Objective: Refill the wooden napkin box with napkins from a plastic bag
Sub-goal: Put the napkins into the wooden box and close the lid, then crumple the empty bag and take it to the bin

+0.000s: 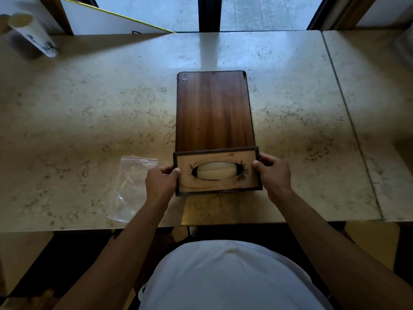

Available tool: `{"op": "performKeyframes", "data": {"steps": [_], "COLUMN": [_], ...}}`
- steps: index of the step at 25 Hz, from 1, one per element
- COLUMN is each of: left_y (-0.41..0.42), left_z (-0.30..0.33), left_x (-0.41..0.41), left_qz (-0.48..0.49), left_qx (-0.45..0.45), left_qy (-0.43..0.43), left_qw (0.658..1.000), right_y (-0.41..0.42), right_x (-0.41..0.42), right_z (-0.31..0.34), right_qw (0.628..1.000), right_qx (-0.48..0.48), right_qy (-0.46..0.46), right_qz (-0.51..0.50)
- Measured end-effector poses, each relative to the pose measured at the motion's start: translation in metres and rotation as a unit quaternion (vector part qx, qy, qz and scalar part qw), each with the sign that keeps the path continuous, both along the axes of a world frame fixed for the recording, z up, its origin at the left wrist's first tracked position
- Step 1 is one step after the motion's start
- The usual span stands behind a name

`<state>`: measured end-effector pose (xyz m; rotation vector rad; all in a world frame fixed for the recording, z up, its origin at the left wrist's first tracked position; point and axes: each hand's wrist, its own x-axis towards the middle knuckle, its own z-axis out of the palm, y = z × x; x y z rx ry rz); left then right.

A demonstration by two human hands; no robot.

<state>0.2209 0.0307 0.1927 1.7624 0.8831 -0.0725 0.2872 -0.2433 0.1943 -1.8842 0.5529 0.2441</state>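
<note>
A wooden napkin box (214,113) lies on the marble table, its dark long side up. Its lighter face with an oval slot turns toward me, and white napkins (215,173) show through the slot. My left hand (162,180) grips the near left edge of the box. My right hand (273,173) grips the near right edge. A clear plastic bag (131,186) lies flat on the table left of my left hand and looks empty.
The marble table (89,108) runs to a seam (348,113) at the right. A white cylindrical cup (31,34) stands at the far left corner. A window and a white board stand behind the table. The table's front edge is near my body.
</note>
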Motion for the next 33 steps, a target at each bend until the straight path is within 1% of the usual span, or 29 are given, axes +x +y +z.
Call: {"op": "performKeyframes", "data": {"steps": [3,9,14,18,20,21,23,24,27,29,33], "left_y": [0.001,0.001,0.002,0.005,0.011,0.015,0.028,0.037,0.072,0.093,0.125], "left_z": [-0.005,-0.009,-0.01,-0.01,-0.008,-0.006,0.0,0.005,0.016,0.021,0.027], "left_x": [-0.004,0.0,0.002,0.002,0.002,0.003,0.006,0.006,0.001,-0.008,-0.031], "left_qz": [-0.031,-0.051,-0.044,-0.04,-0.043,-0.045,-0.041,-0.03,0.017,0.048,0.093], "left_qx": [0.043,0.08,0.064,0.038,0.014,0.016,0.045,0.054,0.051,0.042,0.036], "left_qy": [0.012,0.016,0.029,0.032,0.035,0.034,0.026,0.019,0.004,0.0,-0.01], "left_qw": [0.999,0.995,0.997,0.998,0.998,0.998,0.998,0.998,0.999,0.998,0.995], "right_y": [-0.001,-0.002,-0.001,0.0,0.005,0.009,0.02,0.029,0.073,0.107,0.168], "right_x": [-0.01,-0.018,-0.014,-0.01,-0.006,-0.002,0.008,0.011,0.021,0.024,0.02], "right_z": [-0.012,-0.014,-0.012,-0.007,0.0,0.004,0.012,0.017,0.029,0.034,0.035], "right_qw": [1.0,0.999,0.999,0.998,0.994,0.988,0.967,0.96,0.947,0.938,0.907], "right_qx": [-0.012,0.019,0.018,-0.019,-0.069,-0.117,-0.211,-0.227,-0.212,-0.19,-0.169], "right_qy": [0.027,0.037,0.046,0.055,0.037,0.017,-0.024,-0.044,-0.089,-0.103,-0.12], "right_qz": [0.007,-0.001,0.005,0.028,0.071,0.099,0.139,0.16,0.226,0.272,0.366]}}
